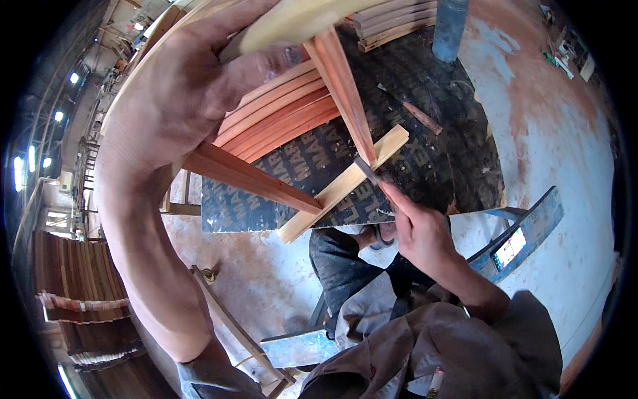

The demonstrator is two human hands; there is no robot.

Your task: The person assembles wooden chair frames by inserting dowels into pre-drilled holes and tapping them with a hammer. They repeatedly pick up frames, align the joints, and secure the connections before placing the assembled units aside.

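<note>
My left hand (199, 86) is large in the upper left, closed around a pale wooden piece (299, 23) with the thumb bent under it. Below that piece run two reddish wooden bars, one on the left (256, 178) and one on the right (340, 93). Both bars end at a pale wooden batten (345, 183) lying aslant on the dark board. My right hand (425, 236) grips a flat metal tool (365, 169), its index finger stretched along it. The tool's tip touches or nearly touches the batten beside the right bar's end; its handle is hidden in my palm.
On the dark printed board (458, 169) lie a wooden-handled tool (423, 118) and a stack of curved reddish strips (286, 116). A blue cylinder (451, 30) stands at the far edge. A lit phone (510, 250) rests on a blue bench at right. Stacked boards (80, 272) stand left.
</note>
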